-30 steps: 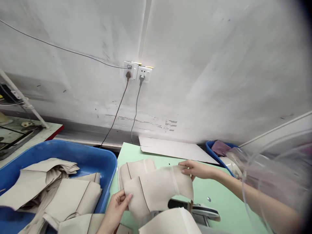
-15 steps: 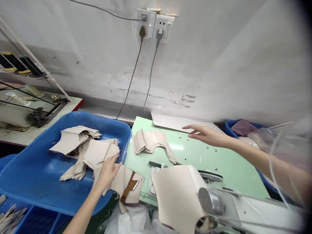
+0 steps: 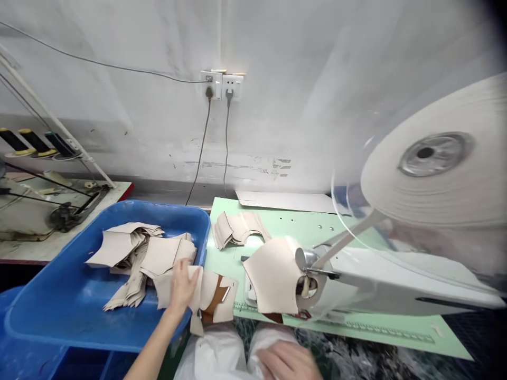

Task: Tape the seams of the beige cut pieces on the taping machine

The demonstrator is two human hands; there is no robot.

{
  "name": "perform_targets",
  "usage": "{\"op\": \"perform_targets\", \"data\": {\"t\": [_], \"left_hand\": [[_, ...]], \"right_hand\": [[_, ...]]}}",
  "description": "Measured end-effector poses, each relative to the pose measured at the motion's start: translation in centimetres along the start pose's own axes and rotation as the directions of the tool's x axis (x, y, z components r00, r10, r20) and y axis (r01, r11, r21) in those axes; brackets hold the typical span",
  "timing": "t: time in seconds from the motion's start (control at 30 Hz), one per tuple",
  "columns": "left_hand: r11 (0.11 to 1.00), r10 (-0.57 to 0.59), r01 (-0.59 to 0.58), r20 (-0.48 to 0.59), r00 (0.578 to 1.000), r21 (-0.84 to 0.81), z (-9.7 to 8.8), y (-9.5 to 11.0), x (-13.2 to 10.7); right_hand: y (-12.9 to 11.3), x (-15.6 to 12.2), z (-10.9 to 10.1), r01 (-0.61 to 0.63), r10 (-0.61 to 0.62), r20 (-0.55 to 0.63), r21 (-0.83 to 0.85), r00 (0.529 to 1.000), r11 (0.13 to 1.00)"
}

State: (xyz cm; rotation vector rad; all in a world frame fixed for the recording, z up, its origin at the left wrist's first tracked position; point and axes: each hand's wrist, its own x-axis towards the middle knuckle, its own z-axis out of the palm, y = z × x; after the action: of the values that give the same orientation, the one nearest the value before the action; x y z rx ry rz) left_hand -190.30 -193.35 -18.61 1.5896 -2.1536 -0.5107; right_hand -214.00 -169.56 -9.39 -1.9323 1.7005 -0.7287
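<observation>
My left hand point(image 3: 183, 285) lies over beige shaped pieces at the right side of the blue tub point(image 3: 71, 327), thumb apart from the other fingers, touching the top piece. A beige piece with a brown strip point(image 3: 214, 306) hangs from there over the front edge of the green table. More beige pieces point(image 3: 122, 248) lie stacked in the tub. My right hand point(image 3: 291, 361) is low over my lap, smeared by motion, so its grip is unclear. In front of it, a large beige piece point(image 3: 273, 274) sits at the machine head point(image 3: 307, 258).
A small beige stack point(image 3: 240, 229) lies on the green table point(image 3: 312, 219). A large white tape roll point(image 3: 447, 184) stands above the machine arm point(image 3: 380, 285) on the right. Thread spools point(image 3: 35, 142) stand at left; two power cables point(image 3: 204, 137) hang from the wall sockets.
My right hand has come from above the table's right side down to my lap. The left hand stays at the tub's pieces. The view has shifted, bringing the tape roll into sight.
</observation>
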Motion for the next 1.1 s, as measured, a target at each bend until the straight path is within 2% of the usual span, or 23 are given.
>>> {"op": "perform_targets", "data": {"t": [0.03, 0.1, 0.13, 0.23, 0.3, 0.33, 0.4, 0.47, 0.5, 0.57, 0.63, 0.7, 0.8, 0.87, 0.93, 0.97, 1.03, 1.07, 1.1], "left_hand": [[0.999, 0.023, -0.020, 0.097, 0.995, -0.030, 1.2, 1.7, -0.6], [1.000, 0.009, -0.018, 0.313, 0.950, 0.025, 3.9, 5.2, -2.0], [0.996, -0.028, -0.004, 0.338, 0.941, 0.094, 5.2, 6.7, -2.6], [0.989, -0.076, 0.023, 0.366, 0.927, 0.147, 7.7, 9.5, -3.9], [0.997, -0.023, -0.009, 0.441, 0.897, 0.071, 7.4, 9.9, -4.2], [0.999, 0.016, -0.036, 0.482, 0.876, 0.032, 6.5, 9.8, -4.4], [0.992, 0.102, -0.041, 0.560, 0.822, -0.120, 3.4, 9.3, -4.8], [0.923, 0.193, 0.073, 0.620, 0.761, -0.377, -0.7, 8.7, -5.5], [0.839, 0.240, 0.177, 0.642, 0.728, -0.514, -2.9, 8.7, -5.9], [0.673, 0.306, 0.329, 0.655, 0.691, -0.663, -6.9, 9.1, -6.5], [0.595, 0.347, 0.399, 0.670, 0.656, -0.698, -9.6, 10.1, -6.8], [0.577, 0.384, 0.412, 0.680, 0.625, -0.705, -11.1, 11.5, -6.7], [0.565, 0.450, 0.394, 0.671, 0.589, -0.725, -11.9, 13.1, -6.4], [0.604, 0.479, 0.363, 0.687, 0.546, -0.710, -12.3, 13.6, -6.4], [0.715, 0.459, 0.251, 0.709, 0.535, -0.652, -13.0, 13.6, -6.5], [0.781, 0.434, 0.162, 0.710, 0.555, -0.603, -13.4, 13.5, -6.6], [0.867, 0.413, -0.048, 0.662, 0.626, -0.496, -14.4, 13.1, -6.9], [0.877, 0.435, -0.149, 0.620, 0.653, -0.457, -14.9, 12.9, -7.1], [0.867, 0.476, -0.245, 0.579, 0.661, -0.433, -15.3, 12.9, -7.4]], "right_hand": [[-0.1, 0.6, 2.4, -0.022, 0.022, -0.001, 0.045, 1.000, 0.999], [0.2, 2.2, 5.9, -0.112, 0.113, -0.005, 0.106, 0.994, 0.988], [0.6, 3.0, 6.9, -0.158, 0.159, -0.003, 0.117, 0.987, 0.980], [2.1, 3.8, 7.4, -0.226, 0.231, -0.029, 0.123, 0.973, 0.966], [3.4, 3.0, 6.8, -0.286, 0.303, -0.071, 0.187, 0.950, 0.940], [3.9, 2.3, 6.5, -0.324, 0.356, -0.102, 0.241, 0.929, 0.915], [4.5, 0.8, 6.0, -0.387, 0.456, -0.133, 0.356, 0.880, 0.851], [4.0, -0.3, 5.4, -0.428, 0.521, -0.117, 0.435, 0.845, 0.792], [3.3, -0.5, 4.9, -0.437, 0.524, -0.079, 0.453, 0.848, 0.777], [1.3, -0.2, 3.2, -0.414, 0.466, 0.011, 0.477, 0.885, 0.775], [-0.9, 0.9, 1.1, -0.333, 0.345, 0.085, 0.548, 0.935, 0.767], [-2.7, 2.0, -1.0, -0.256, 0.236, 0.118, 0.631, 0.965, 0.732], [-4.2, 3.1, -2.6, -0.213, 0.180, 0.120, 0.681, 0.976, 0.700], [-4.6, 3.1, -2.6, -0.177, 0.158, 0.088, 0.658, 0.983, 0.732], [-4.5, 2.7, -2.0, -0.129, 0.111, 0.067, 0.593, 0.992, 0.795], [-4.3, 2.3, -1.6, -0.101, 0.089, 0.047, 0.537, 0.995, 0.838], [-3.7, 1.0, -0.9, -0.062, 0.087, -0.049, 0.385, 0.995, 0.921], [-3.4, 0.2, -0.7, -0.065, 0.106, -0.125, 0.293, 0.987, 0.954], [-3.2, -0.8, -0.5, -0.079, 0.122, -0.210, 0.200, 0.970, 0.977]]}}
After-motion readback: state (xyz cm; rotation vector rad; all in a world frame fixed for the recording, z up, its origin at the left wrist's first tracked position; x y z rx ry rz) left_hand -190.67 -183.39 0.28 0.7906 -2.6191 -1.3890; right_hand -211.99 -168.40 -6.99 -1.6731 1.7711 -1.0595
